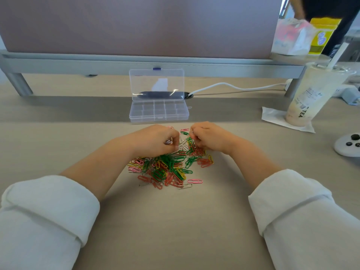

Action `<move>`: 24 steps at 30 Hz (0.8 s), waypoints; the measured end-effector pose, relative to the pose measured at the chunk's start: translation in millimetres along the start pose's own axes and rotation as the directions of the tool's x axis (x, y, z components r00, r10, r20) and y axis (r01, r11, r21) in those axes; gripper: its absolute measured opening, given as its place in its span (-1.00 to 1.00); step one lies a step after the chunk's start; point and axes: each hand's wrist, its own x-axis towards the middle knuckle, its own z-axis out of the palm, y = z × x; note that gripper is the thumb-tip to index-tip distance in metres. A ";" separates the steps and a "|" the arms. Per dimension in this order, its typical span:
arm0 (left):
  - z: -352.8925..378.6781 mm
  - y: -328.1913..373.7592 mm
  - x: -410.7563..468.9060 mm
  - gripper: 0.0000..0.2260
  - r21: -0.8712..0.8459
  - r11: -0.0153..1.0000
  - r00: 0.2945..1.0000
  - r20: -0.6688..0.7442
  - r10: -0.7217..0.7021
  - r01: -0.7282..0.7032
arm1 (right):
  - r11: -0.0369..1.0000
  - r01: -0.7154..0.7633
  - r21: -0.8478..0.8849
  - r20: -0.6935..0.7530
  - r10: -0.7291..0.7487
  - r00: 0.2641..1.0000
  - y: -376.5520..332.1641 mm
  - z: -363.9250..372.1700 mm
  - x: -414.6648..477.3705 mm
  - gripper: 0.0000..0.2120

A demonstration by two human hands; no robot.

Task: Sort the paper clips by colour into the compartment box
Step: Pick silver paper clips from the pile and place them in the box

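- A few silver clips [169, 141] are pinched in the curled fingers of the left hand [155, 140], which is held over the far left part of the pile.
- The right hand [208, 137] is curled at the far right of the pile; whether a clip is gripped cannot be told.
- White sleeves [48, 211] are rolled back on both forearms.
- The mixed paper clips [165, 168], red, green, yellow, pink and silver, are heaped on the desk [175, 221] beneath and just nearer than the hands.
- The clear compartment box [158, 112] is set just beyond the hands, its lid [156, 84] standing upright.
- A drink cup [309, 94] on a napkin [276, 117] is seen far right, with a white controller [348, 145] nearer.
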 end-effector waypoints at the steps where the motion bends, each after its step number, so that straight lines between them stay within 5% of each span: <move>1: 0.1 -1.0 0.1 -0.94 -0.007 1.000 1.000 -0.007 0.009 -0.009 | 1.000 0.004 -0.006 0.000 -0.004 1.000 -0.1 0.4 -0.6 -0.68; 9: -3.6 -3.0 -0.1 -0.95 -0.143 0.990 1.000 -0.021 -0.015 0.012 | 0.947 0.025 -0.319 -0.057 -0.045 0.997 -4.1 1.3 -2.5 -0.52; 18: -1.3 -2.9 1.6 -0.77 -0.211 0.974 0.996 0.029 -0.081 0.085 | 0.962 0.077 -0.261 -0.039 -0.091 0.995 -5.6 -0.4 -6.5 -0.74; 24: -5.4 -1.8 0.5 -0.82 -0.313 0.947 0.995 -0.041 -0.091 0.074 | 0.953 0.104 -0.283 -0.023 -0.115 0.993 -4.6 -1.3 -7.1 -0.88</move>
